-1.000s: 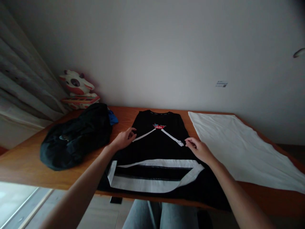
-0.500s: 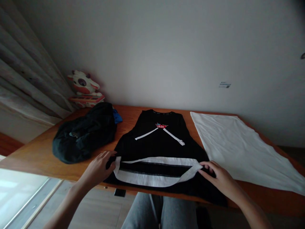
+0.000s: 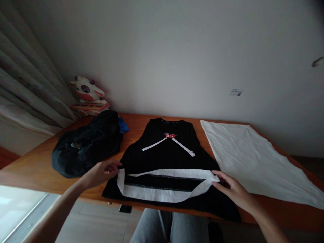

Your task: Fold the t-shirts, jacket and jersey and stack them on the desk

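Note:
A black sleeveless top (image 3: 157, 158) lies flat in front of me, with a red print and two thin white strips on its chest. Across its lower part a white cloth band (image 3: 157, 194) forms a long loop, with black fabric showing inside. My left hand (image 3: 103, 172) has its thumb and fingers closed at the band's left end; the exact grip is partly hidden. At the right end, my right hand (image 3: 231, 187) pinches the band between thumb and index finger.
A white cloth (image 3: 243, 155) is spread on the wooden table (image 3: 30, 165) at right. Dark bundled clothing (image 3: 88, 145) and a blue piece (image 3: 123, 125) lie at left. Behind them stands a cow-shaped toy (image 3: 88, 92), near a curtain (image 3: 27, 84). The wall runs along the back.
My left hand has shifted left and turned, and the band's left end has moved out with it. The right hand still holds the other end. The view has shifted slightly.

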`<state>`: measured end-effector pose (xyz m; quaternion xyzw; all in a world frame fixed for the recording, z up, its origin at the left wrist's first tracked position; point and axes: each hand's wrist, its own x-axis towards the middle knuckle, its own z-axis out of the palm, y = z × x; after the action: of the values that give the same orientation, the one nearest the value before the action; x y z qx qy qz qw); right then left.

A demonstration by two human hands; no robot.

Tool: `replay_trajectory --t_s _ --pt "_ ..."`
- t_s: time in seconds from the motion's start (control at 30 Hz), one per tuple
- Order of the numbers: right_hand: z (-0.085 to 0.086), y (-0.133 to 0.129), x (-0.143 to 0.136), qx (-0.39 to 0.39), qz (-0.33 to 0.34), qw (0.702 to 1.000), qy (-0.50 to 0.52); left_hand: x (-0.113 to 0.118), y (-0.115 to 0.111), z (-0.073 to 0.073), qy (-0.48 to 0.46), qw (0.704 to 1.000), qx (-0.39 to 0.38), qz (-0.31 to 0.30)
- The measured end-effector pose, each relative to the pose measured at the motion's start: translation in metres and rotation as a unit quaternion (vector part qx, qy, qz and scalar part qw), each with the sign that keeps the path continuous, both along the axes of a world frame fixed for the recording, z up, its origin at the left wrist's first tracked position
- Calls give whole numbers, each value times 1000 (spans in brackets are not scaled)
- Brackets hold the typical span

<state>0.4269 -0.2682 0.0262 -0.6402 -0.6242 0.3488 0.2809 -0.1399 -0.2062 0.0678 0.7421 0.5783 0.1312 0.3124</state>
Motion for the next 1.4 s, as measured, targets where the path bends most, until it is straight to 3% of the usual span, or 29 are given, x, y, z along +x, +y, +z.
replay_trajectory --t_s 0.13,0.3,0.4,0.53,0.63,0.8,0.93,1.1,1.27,1.4 --pt "10 1 -6 -21 12 1000 -8 -7 1 5 33 998 -43 -26" --pt "11 14 -20 -28 -1 999 -20 14 10 18 111 993 -26 -32" --pt "10 23 -25 -25 -1 998 -54 25 17 22 140 987 -34 -66" --pt "12 29 -27 -13 12 997 -72 22 19 26 103 989 -57 -87" --pt "13 29 -26 -7 12 999 -33 7 15 26 46 996 -54 -52" --pt "7 22 -27 11 14 1000 15 -11 -1 18 20 1000 -15 -15" --pt "-5 14 -33 33 -15 999 -6 -1 -11 15 68 997 -10 -36" --pt "-17 4 -43 86 -68 993 -36 10 -9 19 130 991 28 -27" --pt "-18 1 -46 96 -91 991 -4 -3 -7 27 91 992 38 -81" --pt "-20 0 -45 98 -100 990 4 -10 -14 30 79 994 53 -56"
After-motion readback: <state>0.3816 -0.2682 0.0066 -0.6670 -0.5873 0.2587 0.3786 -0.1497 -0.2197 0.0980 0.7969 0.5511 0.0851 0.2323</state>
